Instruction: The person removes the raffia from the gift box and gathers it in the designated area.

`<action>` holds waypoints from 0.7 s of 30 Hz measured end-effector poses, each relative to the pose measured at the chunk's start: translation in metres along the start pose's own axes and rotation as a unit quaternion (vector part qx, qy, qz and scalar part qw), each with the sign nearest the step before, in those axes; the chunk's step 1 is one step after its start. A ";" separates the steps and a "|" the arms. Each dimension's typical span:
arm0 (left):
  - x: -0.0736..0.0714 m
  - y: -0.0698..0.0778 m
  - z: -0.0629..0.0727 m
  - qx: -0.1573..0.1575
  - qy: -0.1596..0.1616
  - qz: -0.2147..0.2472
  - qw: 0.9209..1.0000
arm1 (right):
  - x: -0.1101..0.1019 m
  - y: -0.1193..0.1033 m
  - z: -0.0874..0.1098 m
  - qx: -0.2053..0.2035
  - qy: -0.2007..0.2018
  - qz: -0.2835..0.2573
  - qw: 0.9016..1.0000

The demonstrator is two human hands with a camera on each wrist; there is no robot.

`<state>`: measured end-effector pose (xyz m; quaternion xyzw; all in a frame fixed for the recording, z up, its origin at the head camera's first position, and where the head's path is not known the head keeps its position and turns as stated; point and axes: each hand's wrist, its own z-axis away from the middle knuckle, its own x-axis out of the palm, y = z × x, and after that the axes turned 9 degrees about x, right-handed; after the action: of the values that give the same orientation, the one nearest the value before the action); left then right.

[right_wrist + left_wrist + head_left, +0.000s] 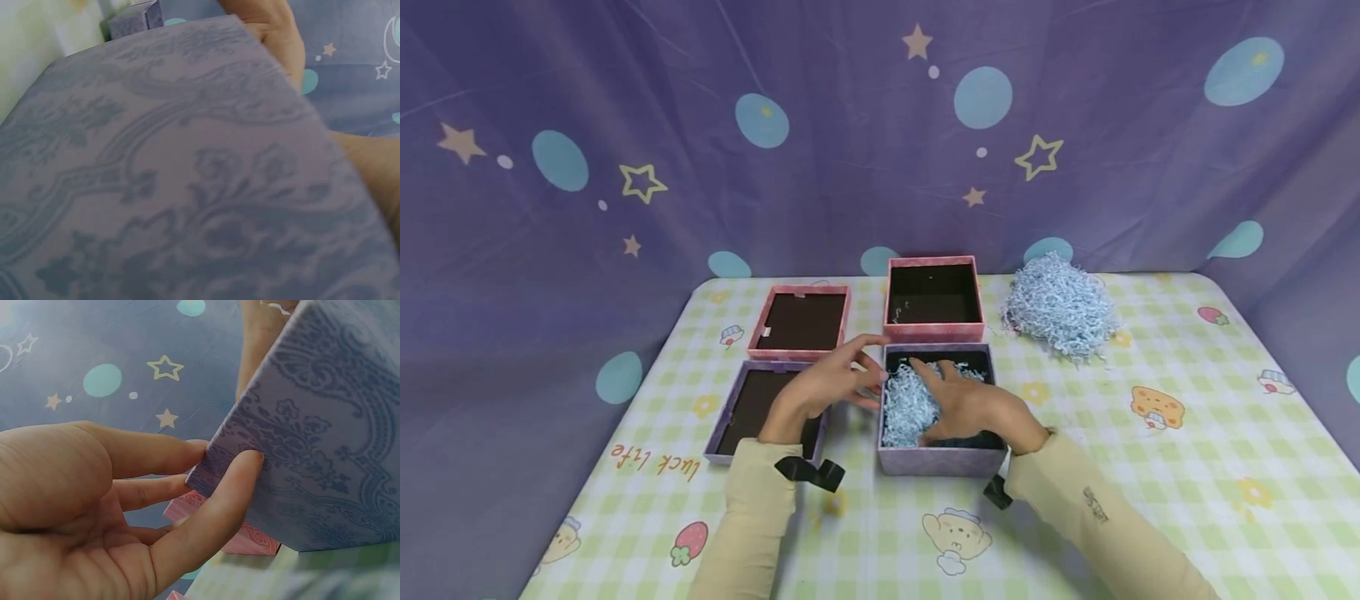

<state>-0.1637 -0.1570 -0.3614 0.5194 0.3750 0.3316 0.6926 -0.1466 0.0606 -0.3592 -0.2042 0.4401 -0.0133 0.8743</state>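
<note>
A purple patterned box [940,462] with a dark inside stands before me, with pale blue shredded paper [906,408] mostly in its left half. My left hand [831,383] is at the box's back left corner. In the left wrist view, its thumb [240,481] lies on the outer wall while other fingertips meet the rim and corner. My right hand [966,404] reaches over the right side into the box, fingers spread on the shreds. The box wall [175,175] fills most of the right wrist view and hides those fingertips.
A shallow purple lid [721,433] lies left of the box, partly under my left forearm. Behind are a pink lid [797,354] and a pink box [932,329] with a few shreds inside. A heap of blue shredded paper [1060,304] sits at back right on the checked tablecloth [1150,492].
</note>
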 end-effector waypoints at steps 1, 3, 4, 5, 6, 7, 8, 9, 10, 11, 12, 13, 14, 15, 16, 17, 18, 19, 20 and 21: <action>0.000 0.000 0.000 0.000 0.000 0.001 1.000 | 0.000 0.000 -0.001 0.002 -0.003 0.005 1.000; 0.000 0.000 0.000 0.001 -0.001 0.003 1.000 | 0.001 0.001 -0.004 0.002 -0.006 0.013 1.000; 0.000 -0.001 0.000 0.001 -0.001 0.004 1.000 | 0.002 0.001 -0.005 -0.001 -0.007 0.017 1.000; 0.000 -0.001 -0.001 -0.002 0.000 0.006 1.000 | 0.003 0.001 -0.006 -0.004 -0.006 0.022 1.000; 0.000 -0.001 -0.001 -0.003 0.001 0.008 1.000 | 0.003 0.002 -0.008 -0.008 -0.006 0.025 1.000; 0.000 -0.001 -0.001 -0.002 -0.001 0.009 1.000 | 0.004 0.002 -0.008 -0.013 -0.005 0.026 1.000; 0.000 -0.001 -0.001 -0.002 -0.001 0.009 1.000 | 0.005 0.002 -0.009 -0.019 -0.002 0.029 0.999; 0.000 -0.001 -0.001 -0.001 -0.002 0.009 1.000 | 0.006 0.003 -0.010 -0.025 0.000 0.031 0.999; 0.000 -0.001 -0.001 -0.002 -0.002 0.010 1.000 | 0.007 0.003 -0.010 -0.031 0.001 0.031 0.999; -0.001 -0.001 -0.001 -0.004 -0.001 0.013 1.000 | 0.007 0.003 -0.011 -0.038 0.003 0.033 0.999; -0.001 -0.001 -0.002 -0.004 -0.001 0.015 1.000 | 0.008 0.003 -0.011 -0.044 0.003 0.033 0.998; -0.001 -0.002 -0.002 -0.005 0.000 0.016 1.000 | 0.007 0.003 -0.011 -0.050 0.003 0.035 0.998; -0.001 -0.002 -0.002 -0.005 0.000 0.016 1.000 | 0.007 0.003 -0.011 -0.058 0.003 0.037 0.998; -0.001 -0.002 -0.002 -0.006 0.001 0.017 1.000 | 0.007 0.003 -0.011 -0.065 0.002 0.038 0.997; -0.001 -0.002 -0.002 -0.007 0.002 0.018 1.000 | 0.006 0.004 -0.011 -0.073 0.001 0.039 0.997; -0.001 -0.002 -0.002 -0.007 0.001 0.018 1.000 | 0.004 0.004 -0.010 -0.078 0.000 0.041 0.996; -0.001 -0.002 -0.002 -0.007 0.001 0.017 1.000 | 0.003 0.005 -0.009 -0.082 -0.001 0.039 0.996; -0.001 -0.002 -0.002 -0.008 0.001 0.016 1.000 | 0.001 0.006 -0.008 -0.088 -0.001 0.037 0.995; -0.001 -0.002 -0.002 -0.008 0.000 0.015 1.000 | -0.001 0.006 -0.007 -0.091 -0.002 0.033 0.995; -0.002 -0.003 -0.002 -0.009 0.001 0.015 1.000 | -0.004 0.007 -0.005 -0.093 -0.002 0.026 0.995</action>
<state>-0.1660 -0.1580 -0.3640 0.5183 0.3652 0.3455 0.6918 -0.1537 0.0660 -0.3616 -0.2731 0.4424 0.0512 0.8526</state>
